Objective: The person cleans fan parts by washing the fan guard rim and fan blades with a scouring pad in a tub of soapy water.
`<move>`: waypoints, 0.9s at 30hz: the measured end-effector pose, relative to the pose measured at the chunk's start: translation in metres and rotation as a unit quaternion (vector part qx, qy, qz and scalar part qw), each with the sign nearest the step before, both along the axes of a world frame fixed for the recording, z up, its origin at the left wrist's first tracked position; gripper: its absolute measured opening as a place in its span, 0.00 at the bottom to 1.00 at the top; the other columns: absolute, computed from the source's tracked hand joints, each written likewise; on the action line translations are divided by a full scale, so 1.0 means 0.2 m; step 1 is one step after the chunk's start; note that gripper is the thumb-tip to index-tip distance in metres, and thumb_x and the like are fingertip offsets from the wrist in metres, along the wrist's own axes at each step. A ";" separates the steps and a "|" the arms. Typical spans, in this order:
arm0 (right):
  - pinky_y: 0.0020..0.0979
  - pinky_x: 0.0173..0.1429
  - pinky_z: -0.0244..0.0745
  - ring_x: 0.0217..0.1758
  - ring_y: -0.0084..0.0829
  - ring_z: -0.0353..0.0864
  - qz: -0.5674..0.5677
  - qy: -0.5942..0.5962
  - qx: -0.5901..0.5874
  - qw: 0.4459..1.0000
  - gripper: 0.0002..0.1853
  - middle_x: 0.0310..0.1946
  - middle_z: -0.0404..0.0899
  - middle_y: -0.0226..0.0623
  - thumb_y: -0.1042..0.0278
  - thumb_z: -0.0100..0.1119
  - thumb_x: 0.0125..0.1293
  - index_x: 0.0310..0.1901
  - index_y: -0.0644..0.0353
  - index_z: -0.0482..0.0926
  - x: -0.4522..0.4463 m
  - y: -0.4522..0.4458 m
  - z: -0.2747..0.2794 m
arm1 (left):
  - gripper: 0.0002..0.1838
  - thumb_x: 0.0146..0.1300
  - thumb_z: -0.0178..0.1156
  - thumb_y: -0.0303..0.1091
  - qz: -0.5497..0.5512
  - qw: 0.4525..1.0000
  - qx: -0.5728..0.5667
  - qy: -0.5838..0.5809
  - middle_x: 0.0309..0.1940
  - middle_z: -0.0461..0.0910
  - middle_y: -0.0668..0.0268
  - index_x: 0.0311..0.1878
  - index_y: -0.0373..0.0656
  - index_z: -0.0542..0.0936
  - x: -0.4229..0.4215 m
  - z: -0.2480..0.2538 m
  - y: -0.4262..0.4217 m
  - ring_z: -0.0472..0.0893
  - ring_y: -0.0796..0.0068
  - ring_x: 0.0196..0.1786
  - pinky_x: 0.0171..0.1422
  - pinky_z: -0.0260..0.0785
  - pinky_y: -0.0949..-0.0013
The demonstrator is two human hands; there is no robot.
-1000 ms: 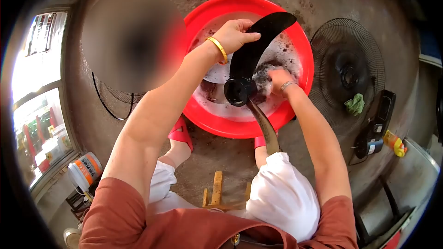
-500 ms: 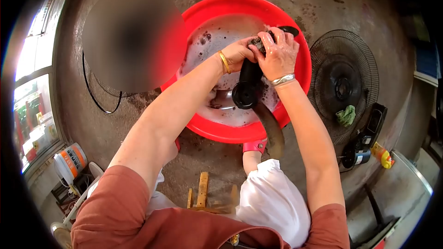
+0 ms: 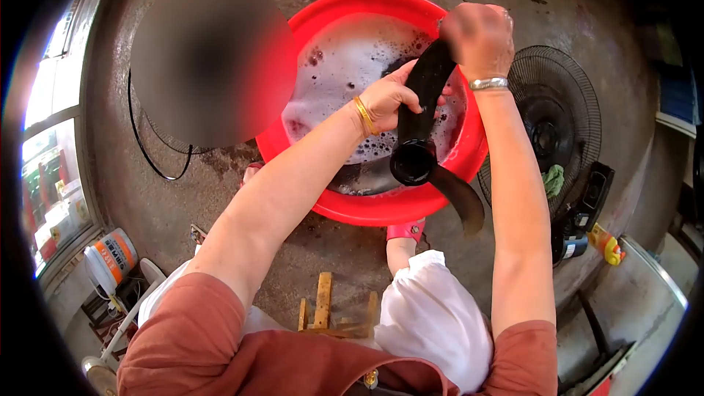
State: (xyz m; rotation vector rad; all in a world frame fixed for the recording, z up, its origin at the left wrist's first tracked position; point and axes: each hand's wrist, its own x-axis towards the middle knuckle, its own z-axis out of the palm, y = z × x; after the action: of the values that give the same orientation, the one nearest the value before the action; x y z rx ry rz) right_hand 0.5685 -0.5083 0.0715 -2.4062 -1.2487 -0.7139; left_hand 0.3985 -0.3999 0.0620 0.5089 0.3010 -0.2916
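A black fan blade (image 3: 425, 92) is held over a red basin (image 3: 374, 209) of sudsy water. My left hand (image 3: 396, 99), with a gold bracelet, grips the blade near its middle, the thumb on top. The round hub (image 3: 413, 162) faces up below that hand, and another blade (image 3: 460, 198) reaches past the basin's near rim. My right hand (image 3: 480, 40), with a silver bracelet, is closed at the blade's far tip above the right rim. Its fingers are blurred, and what they hold cannot be made out.
Right of the basin lies a round wire fan guard (image 3: 557, 103) with a green cloth (image 3: 553, 181) on it. A black fan base (image 3: 587, 202) and a yellow bottle (image 3: 607, 244) are farther right. A wooden stool (image 3: 323, 301) stands between my legs. A white bucket (image 3: 110, 258) is at left.
My right hand, with dark scrubbing material in it half a second ago, has moved outward to the blade's far tip. The hub has shifted slightly right and down, with my left hand still on the blade.
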 end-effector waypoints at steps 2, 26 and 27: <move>0.41 0.45 0.73 0.43 0.44 0.74 -0.012 0.055 0.059 0.997 0.12 0.37 0.75 0.37 0.53 0.67 0.55 0.38 0.47 0.80 -0.09 0.01 0.01 | 0.45 0.40 0.44 0.09 0.010 0.999 0.033 0.011 0.53 0.76 0.51 0.68 0.47 0.62 0.02 0.02 -0.02 0.78 0.56 0.53 0.56 0.75 0.51; 0.42 0.50 0.71 0.44 0.45 0.72 -0.065 0.088 0.160 0.981 0.06 0.35 0.73 0.39 0.72 0.65 0.54 0.33 0.54 0.78 -0.07 -0.06 0.09 | 0.39 0.39 0.46 0.08 0.041 0.999 0.001 -0.003 0.52 0.76 0.56 0.61 0.41 0.71 -0.02 0.07 0.03 0.79 0.61 0.50 0.53 0.78 0.54; 0.42 0.51 0.70 0.44 0.46 0.72 -0.071 0.115 0.156 0.978 0.06 0.35 0.73 0.40 0.74 0.64 0.54 0.34 0.55 0.79 -0.05 -0.07 0.12 | 0.39 0.39 0.46 0.08 0.034 0.999 0.000 -0.008 0.51 0.76 0.56 0.61 0.41 0.71 0.00 0.09 0.01 0.80 0.61 0.50 0.54 0.78 0.53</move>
State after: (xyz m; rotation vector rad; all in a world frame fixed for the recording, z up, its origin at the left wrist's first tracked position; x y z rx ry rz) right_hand 0.5584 -0.5230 0.0958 -2.2540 -0.8123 -0.5987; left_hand 0.3991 -0.3973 0.0804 0.4988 0.3017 -0.2205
